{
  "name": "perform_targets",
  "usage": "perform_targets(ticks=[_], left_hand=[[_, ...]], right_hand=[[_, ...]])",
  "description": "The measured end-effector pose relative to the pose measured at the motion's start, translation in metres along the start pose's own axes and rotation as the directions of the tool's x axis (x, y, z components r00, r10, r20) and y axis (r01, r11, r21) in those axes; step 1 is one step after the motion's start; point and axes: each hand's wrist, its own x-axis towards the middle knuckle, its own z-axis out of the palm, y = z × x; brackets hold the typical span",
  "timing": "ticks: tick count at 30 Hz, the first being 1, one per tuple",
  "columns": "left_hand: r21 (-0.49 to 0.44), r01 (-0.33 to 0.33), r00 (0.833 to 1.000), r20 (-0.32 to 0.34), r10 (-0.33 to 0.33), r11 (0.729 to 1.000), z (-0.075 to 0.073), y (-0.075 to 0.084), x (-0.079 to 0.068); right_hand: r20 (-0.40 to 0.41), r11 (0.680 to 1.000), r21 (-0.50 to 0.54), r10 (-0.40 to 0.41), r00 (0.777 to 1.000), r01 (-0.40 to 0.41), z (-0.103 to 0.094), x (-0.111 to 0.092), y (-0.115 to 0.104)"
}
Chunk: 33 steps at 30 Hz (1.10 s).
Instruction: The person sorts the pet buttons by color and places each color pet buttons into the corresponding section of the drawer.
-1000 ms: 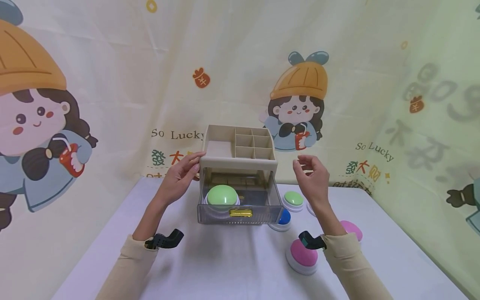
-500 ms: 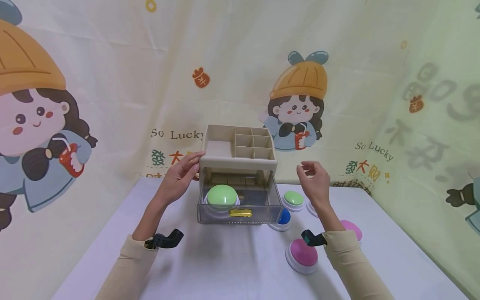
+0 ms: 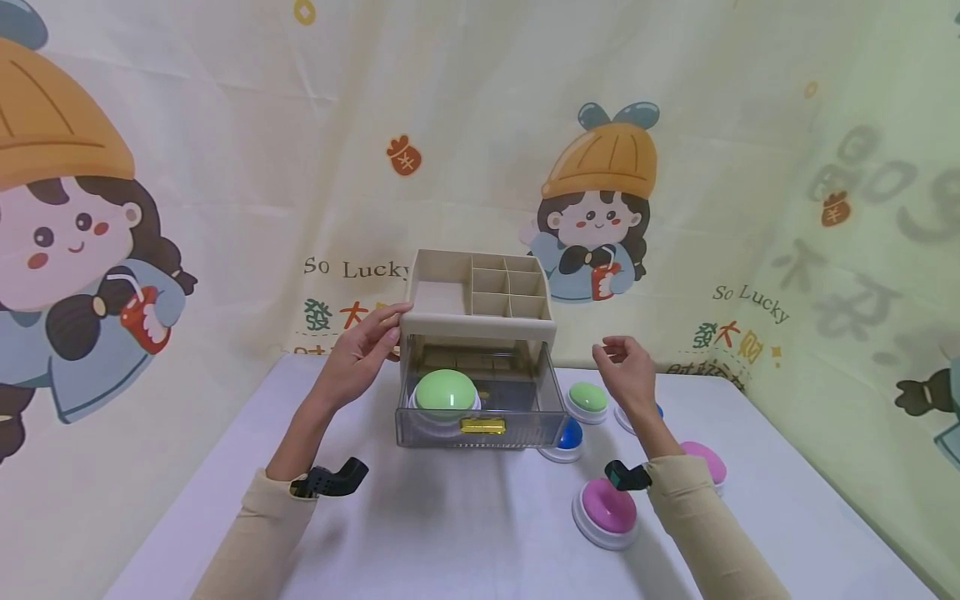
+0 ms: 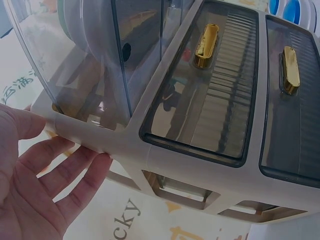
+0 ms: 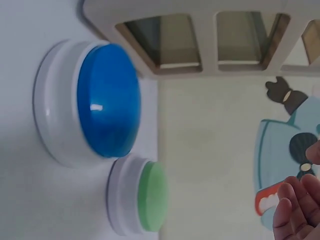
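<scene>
A beige desk organizer (image 3: 477, 325) with smoky clear drawers stands on the table. Its top drawer (image 3: 517, 429), with a gold handle, is pulled out and bears a green domed push button (image 3: 446, 390) on the left. My left hand (image 3: 356, 360) touches the organizer's left side near the upper front corner. In the left wrist view, the left fingertips (image 4: 103, 159) lie along the side wall, with the thumb by the front edge. To the right of the organizer, my right hand (image 3: 628, 375) hangs in the air, fingers loosely curled, holding nothing.
Right of the organizer sit a second green button (image 3: 587, 397), a blue button (image 3: 570, 435) and another blue one partly behind the right wrist. Pink buttons (image 3: 609, 507) stand nearer me and at the right. A printed cloth (image 3: 480, 125) hangs behind the white table (image 3: 420, 525).
My right hand has sunk somewhat and drawn slightly away from the organizer, uncovering more of the blue button behind it. The left hand, organizer and drawer have stayed put.
</scene>
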Motion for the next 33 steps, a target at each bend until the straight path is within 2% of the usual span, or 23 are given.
perform_targets(ticks=[13, 19, 27, 33], left_hand=[[0.019, 0.016, 1.000, -0.005, -0.016, 1.000, 0.001, 0.002, -0.001], [0.019, 0.019, 1.000, -0.008, -0.019, 1.000, 0.001, 0.001, -0.002], [0.017, 0.012, 1.000, -0.006, -0.012, 1.000, 0.001, 0.001, -0.001], [0.017, 0.023, 1.000, -0.007, -0.022, 1.000, 0.001, 0.002, 0.000]], right_hand=[[0.067, 0.995, -0.027, 0.100, 0.993, -0.099, 0.010, 0.006, 0.024], [0.115, 0.987, -0.033, 0.158, 0.981, -0.155, 0.017, 0.007, 0.032], [0.160, 0.976, -0.094, 0.210, 0.964, -0.197, 0.022, 0.011, 0.043], [0.221, 0.982, -0.096, 0.179, 0.959, -0.161, 0.022, 0.013, 0.053]])
